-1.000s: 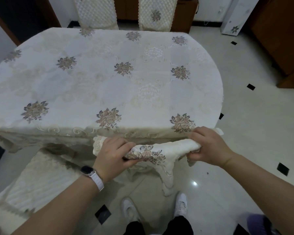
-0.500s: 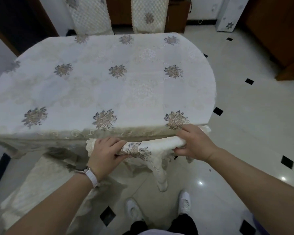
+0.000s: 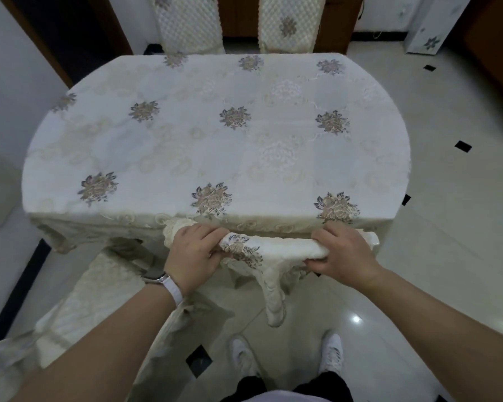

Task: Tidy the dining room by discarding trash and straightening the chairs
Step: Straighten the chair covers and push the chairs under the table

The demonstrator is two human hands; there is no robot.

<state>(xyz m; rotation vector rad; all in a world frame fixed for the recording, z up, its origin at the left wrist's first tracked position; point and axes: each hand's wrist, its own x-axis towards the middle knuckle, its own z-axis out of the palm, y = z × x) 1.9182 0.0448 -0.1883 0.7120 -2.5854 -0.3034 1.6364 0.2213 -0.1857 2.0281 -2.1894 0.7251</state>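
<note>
Chair top rail point(image 3: 276, 250), cloth-covered, runs left to right just beside the table's near edge point(image 3: 273, 224). Left hand point(image 3: 193, 253) clamps its left end, right hand point(image 3: 341, 253) its right end. Likely next: push straight forward, under table.

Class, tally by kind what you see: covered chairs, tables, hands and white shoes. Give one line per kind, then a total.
Cream fabric-covered chairs: 4
Oval table with floral tablecloth: 1
Hands: 2
White shoes: 2
Total: 9
</note>
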